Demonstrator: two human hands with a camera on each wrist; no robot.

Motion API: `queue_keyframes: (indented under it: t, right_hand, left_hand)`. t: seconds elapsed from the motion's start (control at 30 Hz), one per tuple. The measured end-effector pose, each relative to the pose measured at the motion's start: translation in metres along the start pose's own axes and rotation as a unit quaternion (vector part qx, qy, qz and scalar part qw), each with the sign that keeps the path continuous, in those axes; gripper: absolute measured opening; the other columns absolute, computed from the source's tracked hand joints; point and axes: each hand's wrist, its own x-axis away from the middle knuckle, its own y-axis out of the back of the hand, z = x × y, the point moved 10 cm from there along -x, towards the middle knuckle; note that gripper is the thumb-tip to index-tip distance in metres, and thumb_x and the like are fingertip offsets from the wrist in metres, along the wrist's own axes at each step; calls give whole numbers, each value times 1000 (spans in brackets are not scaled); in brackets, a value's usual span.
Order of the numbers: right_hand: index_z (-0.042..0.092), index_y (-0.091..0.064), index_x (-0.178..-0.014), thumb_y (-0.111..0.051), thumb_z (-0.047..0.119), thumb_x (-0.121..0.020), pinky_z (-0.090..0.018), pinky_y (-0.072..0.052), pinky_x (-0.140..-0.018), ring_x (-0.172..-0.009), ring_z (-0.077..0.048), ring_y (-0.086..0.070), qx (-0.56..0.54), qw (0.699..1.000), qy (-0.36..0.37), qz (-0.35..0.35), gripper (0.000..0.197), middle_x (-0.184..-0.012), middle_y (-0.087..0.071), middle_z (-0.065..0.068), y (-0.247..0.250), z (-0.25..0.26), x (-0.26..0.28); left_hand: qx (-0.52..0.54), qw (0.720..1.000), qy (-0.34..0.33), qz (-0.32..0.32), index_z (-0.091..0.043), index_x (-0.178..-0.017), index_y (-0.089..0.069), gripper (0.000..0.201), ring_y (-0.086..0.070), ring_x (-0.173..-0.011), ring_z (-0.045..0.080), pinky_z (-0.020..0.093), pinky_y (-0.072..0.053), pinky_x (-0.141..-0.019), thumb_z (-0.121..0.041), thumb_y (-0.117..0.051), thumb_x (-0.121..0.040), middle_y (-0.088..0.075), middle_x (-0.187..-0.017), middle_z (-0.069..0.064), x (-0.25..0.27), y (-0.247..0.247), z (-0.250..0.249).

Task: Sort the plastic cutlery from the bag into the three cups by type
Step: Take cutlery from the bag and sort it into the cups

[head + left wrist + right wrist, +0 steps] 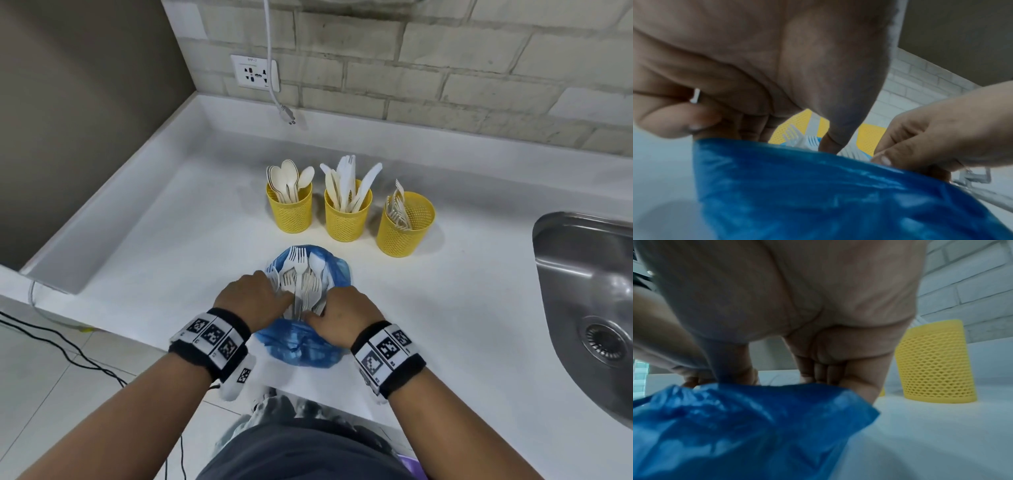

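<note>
A blue plastic bag (301, 346) lies open on the white counter (171, 257) with a pile of white cutlery (303, 274) on it, mostly forks and a spoon. My left hand (284, 296) reaches into the pile's left side, its fingers curled on the cutlery. My right hand (313, 315) pinches the handles at the near end. Behind stand three yellow mesh cups: spoons (289, 212), knives (347, 219), forks (406, 229). The left wrist view shows the bag (838, 194), fork tines (797, 139) and the right hand (885, 160). The bag's fold hides my fingertips in the right wrist view.
A steel sink (589, 308) opens at the right. A raised white ledge (102, 212) borders the counter's left and back. A wall socket (255, 72) and a hanging plug cable (284, 113) are on the brick wall. A yellow cup (935, 363) stands right of my right hand.
</note>
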Motion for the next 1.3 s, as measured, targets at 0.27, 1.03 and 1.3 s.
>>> queue_keyframes:
  t: [0.27,1.03,1.3]
  right_hand:
    - [16,-64,-99,-72,29,-92,-34,-54,-79,-97,-27,-70,-95,994,-10,-58,17,-101,-73,-4,8,-2,-16]
    - [17,-46,-59,-67,27,-90,-30,-40,-65,-64,-22,-54,-155,984,-81,-44,39,-63,-55,-1,7,-30,-46]
    - [15,-45,-61,-68,24,-89,-26,-36,-54,-76,-28,-59,-114,991,-63,-36,37,-70,-57,-6,17,-21,-57]
  left_hand:
    - [123,992,3,0,-17,-73,-48,31,-56,-78,24,30,-37,-65,-37,-59,-95,-54,-75,0,-15,1,-11]
    - [206,976,-57,-36,-17,-85,-58,13,-51,-70,6,15,-35,-58,-17,-71,-85,-55,-76,-10,-12,5,-25]
    - [178,982,-59,-22,-21,-77,-56,19,-52,-69,7,17,-32,-54,-19,-73,-84,-55,-75,-10,-20,0,-24]
